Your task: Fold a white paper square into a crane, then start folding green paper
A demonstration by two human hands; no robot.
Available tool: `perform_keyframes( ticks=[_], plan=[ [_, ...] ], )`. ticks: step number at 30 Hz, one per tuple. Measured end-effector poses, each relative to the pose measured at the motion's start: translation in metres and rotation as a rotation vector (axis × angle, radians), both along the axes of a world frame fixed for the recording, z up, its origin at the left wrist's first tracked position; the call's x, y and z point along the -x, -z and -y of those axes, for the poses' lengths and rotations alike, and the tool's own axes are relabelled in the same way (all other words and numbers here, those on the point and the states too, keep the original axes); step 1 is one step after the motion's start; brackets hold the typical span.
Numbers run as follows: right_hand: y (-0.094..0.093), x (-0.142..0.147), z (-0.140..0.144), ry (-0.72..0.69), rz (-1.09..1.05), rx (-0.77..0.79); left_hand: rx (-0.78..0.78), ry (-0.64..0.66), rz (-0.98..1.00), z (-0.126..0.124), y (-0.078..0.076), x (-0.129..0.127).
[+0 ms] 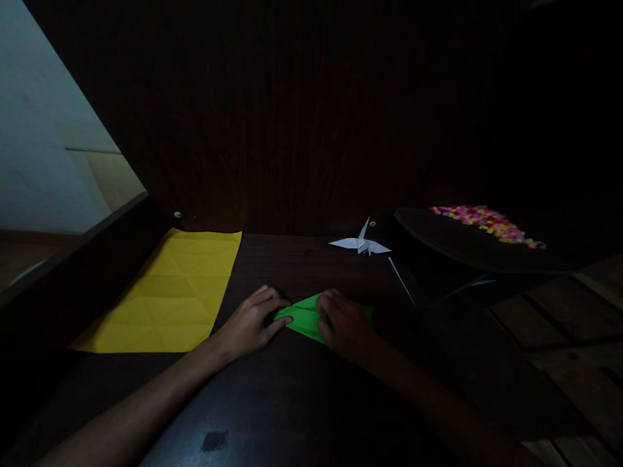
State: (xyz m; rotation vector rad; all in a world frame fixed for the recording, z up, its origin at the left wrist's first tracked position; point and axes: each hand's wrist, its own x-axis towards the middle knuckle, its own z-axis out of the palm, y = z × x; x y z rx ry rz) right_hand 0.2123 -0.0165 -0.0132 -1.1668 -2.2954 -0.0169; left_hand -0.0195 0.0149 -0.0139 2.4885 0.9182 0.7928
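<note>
A folded green paper (302,318) lies flat on the dark wooden table (292,402). My left hand (250,324) rests on the table with its fingertips pressing the paper's left tip. My right hand (343,324) lies over the paper's right part, fingers bent down onto it and hiding that side. Both hands press the paper against the table; neither lifts it.
A creased yellow sheet (168,295) lies flat to the left. A white paper crane (361,244) stands at the back. A dark tray (467,250) with small colourful pieces (487,222) sits at the right. A dark panel rises behind the table.
</note>
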Motion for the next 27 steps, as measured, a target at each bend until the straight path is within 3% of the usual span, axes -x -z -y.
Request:
perform_keyframes(
  ticks=[12, 27],
  plan=[
    [0.0043, 0.0005, 0.0003, -0.087, 0.141, -0.015, -0.037, 0.025, 0.010, -0.0003, 0.0006, 0.0009],
    [0.0043, -0.0015, 0.0014, -0.137, 0.167, -0.006, -0.024, 0.036, -0.027, -0.0029, -0.0002, 0.0043]
  ],
)
